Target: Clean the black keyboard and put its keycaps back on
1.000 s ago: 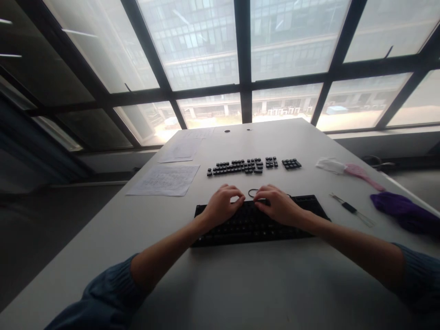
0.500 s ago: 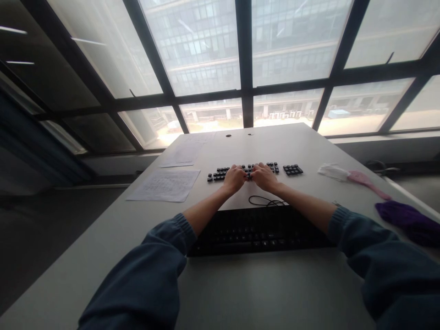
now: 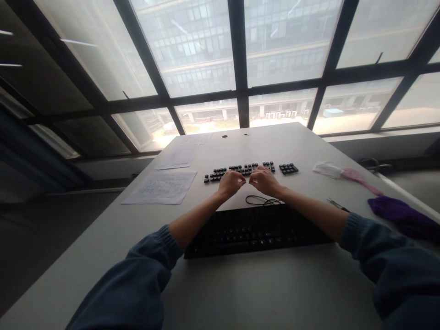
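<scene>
Loose black keycaps (image 3: 243,169) lie in rows on the white table, and a separate block of keycaps (image 3: 288,169) sits to their right. Over the near edge of the rows is my left hand (image 3: 231,184), its thumb and fingertips curled together. My right hand (image 3: 265,181) faces it a short gap away, thumb and forefinger pinched likewise. Anything between the fingers is too small to make out. Under my forearms lies a black keyboard (image 3: 261,231), several of its keys in place and much of it dark. Its cable (image 3: 256,200) loops just behind it.
Written paper sheets (image 3: 161,188) lie at the left of the white table (image 3: 271,142). At the right are a white and pink cloth (image 3: 354,175), a purple cloth (image 3: 395,213) and a thin tool (image 3: 337,204) near my right sleeve. Windows rise behind the table.
Both hands have drawn back slightly toward me from the rows of keycaps, uncovering more of them. The fingertips have come a little apart from each other. The view has shifted slightly.
</scene>
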A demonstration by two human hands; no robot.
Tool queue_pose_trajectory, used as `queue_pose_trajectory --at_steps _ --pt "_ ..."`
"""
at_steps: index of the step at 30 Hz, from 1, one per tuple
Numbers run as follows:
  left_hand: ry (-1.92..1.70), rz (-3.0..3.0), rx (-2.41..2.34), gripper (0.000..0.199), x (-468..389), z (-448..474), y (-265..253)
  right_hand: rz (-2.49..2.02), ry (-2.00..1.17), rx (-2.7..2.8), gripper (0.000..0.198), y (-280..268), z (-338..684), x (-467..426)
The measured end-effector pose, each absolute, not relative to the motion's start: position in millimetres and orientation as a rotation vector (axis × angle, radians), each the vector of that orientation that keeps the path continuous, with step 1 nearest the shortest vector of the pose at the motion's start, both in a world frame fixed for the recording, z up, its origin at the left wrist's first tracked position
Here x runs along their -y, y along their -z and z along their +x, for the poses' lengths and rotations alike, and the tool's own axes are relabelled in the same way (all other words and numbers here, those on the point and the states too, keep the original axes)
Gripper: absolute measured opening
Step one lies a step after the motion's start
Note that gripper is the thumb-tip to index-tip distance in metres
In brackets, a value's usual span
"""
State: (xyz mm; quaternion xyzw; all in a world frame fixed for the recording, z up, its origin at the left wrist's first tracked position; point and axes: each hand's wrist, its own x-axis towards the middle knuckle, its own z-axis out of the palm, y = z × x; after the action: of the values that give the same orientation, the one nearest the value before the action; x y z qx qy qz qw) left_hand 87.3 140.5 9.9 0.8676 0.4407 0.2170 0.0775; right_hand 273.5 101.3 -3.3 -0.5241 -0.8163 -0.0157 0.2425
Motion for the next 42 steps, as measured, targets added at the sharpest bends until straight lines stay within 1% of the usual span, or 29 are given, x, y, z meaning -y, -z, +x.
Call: queue_pose_trajectory --at_steps 4,8,11,15,21,26,32,37,42 --pt "-0.713 2.461 -1.133 0.014 -90.7 67.6 -22.8 -1.297 -0.231 2.049 0.004 0.2 279.5 -48.4" --pt "-0.667 2.312 -1.001 0.011 -33.5 54.2 -25.3 -1.224 -0.474 1.999 0.007 2.8 279.1 10.1" --pt "-0.634 2.279 -0.94 0.01 -7.1 51.5 -21.0 -1.185 -0.557 1.975 0.007 8.6 276.6 36.9" --pt "-0.63 2.255 -0.914 0.007 3.3 53.4 -12.8 -1.154 -0.564 1.972 0.008 15.5 274.8 46.0" --pt "-0.649 2.258 -0.894 0.009 4.9 55.7 -3.5 -1.166 -0.58 2.009 0.01 18.9 274.6 46.9" --pt "-0.686 2.404 -0.883 0.007 9.1 55.0 1.8 -1.122 -0.486 2.064 0.01 17.9 271.3 51.8" --pt "-0.704 2.614 -0.836 0.012 14.3 55.2 5.1 -1.093 -0.425 2.132 0.012 14.6 268.7 55.1" --pt "-0.721 2.667 -0.826 0.015 14.6 56.0 7.2 -1.109 -0.403 2.143 0.01 13.8 269.2 57.1" --pt "-0.647 2.723 -0.758 0.018 16.5 53.7 2.3 -1.116 -0.363 2.177 0.008 14.5 269.3 59.5"
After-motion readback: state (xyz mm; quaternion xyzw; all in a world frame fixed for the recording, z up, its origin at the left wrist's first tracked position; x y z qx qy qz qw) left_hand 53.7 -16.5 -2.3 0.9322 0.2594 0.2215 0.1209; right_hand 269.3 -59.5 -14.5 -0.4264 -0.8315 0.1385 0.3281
